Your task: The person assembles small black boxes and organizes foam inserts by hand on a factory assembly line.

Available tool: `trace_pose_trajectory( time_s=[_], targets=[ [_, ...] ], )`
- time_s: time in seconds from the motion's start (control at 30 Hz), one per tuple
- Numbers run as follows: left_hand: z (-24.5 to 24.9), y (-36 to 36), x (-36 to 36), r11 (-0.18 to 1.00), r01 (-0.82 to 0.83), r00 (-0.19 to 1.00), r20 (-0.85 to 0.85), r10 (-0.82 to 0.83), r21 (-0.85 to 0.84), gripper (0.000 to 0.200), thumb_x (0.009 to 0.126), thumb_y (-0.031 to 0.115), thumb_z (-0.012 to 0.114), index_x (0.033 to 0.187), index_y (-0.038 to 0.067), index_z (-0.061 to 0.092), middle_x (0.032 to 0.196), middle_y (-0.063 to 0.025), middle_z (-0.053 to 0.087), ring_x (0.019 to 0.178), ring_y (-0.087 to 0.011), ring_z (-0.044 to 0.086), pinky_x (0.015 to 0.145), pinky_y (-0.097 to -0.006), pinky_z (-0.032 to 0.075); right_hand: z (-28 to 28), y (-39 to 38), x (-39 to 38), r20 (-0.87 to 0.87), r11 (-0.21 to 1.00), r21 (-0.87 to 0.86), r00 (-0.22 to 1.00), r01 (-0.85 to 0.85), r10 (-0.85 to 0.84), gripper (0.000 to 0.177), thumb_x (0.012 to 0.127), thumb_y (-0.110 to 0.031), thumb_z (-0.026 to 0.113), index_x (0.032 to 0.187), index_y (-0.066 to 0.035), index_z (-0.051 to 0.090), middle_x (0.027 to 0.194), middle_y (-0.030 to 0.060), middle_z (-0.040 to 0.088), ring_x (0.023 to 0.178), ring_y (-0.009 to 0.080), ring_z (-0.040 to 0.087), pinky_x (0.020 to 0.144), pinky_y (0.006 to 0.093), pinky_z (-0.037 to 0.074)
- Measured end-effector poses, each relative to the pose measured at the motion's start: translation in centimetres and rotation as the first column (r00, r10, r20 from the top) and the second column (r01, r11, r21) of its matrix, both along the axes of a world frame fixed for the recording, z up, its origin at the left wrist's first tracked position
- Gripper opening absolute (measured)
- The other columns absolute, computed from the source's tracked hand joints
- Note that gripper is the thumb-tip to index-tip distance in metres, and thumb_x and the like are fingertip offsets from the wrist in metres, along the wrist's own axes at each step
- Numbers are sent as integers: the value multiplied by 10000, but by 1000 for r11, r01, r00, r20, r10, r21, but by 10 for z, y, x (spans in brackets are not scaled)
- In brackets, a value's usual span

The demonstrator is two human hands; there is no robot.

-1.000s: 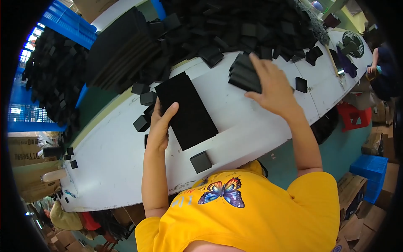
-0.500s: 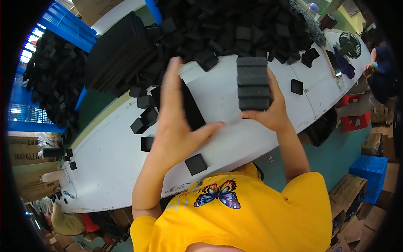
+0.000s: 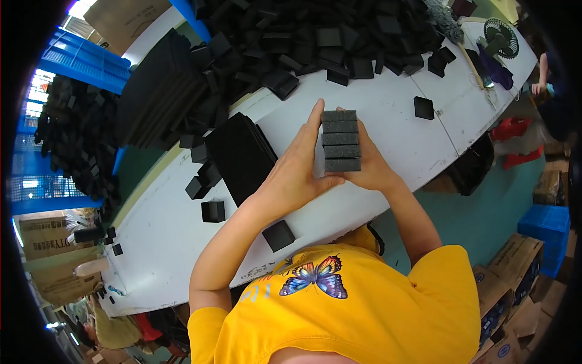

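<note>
A stack of dark foam-like blocks (image 3: 341,141) is gripped at its right side by the right hand (image 3: 371,164), over the tabletop (image 3: 397,124); the left hand (image 3: 293,170) is spread alongside, contact unclear. The stack is judged light, soft, unlikely to slip; both sides should be squeezed gently, lest layers be shifted. Beyond, loose black pieces (image 3: 329,37) are heaped.

The grey block stack (image 3: 341,141) hides part of the right grip (image 3: 371,165)
</note>
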State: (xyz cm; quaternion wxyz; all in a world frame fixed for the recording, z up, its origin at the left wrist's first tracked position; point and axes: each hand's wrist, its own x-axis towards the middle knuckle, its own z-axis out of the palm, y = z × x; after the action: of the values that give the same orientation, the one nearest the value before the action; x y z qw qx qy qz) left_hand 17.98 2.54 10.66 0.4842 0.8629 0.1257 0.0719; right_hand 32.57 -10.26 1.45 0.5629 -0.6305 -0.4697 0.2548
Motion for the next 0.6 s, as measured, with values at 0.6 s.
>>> trace_pose_trajectory(
  time_s=[0.6],
  targets=[
    [12,34,-11,689,-188,833,258,490,-700,574,752,98,866,1249,34,586,1161,-55,657,1100,-186,617,993,-337,470,96,51,-13,86,991,-125,994,-53,64,1161,635,-168,958,1568,-58,277,1284,141,559,1174,222,578,1002,324,473]
  ],
)
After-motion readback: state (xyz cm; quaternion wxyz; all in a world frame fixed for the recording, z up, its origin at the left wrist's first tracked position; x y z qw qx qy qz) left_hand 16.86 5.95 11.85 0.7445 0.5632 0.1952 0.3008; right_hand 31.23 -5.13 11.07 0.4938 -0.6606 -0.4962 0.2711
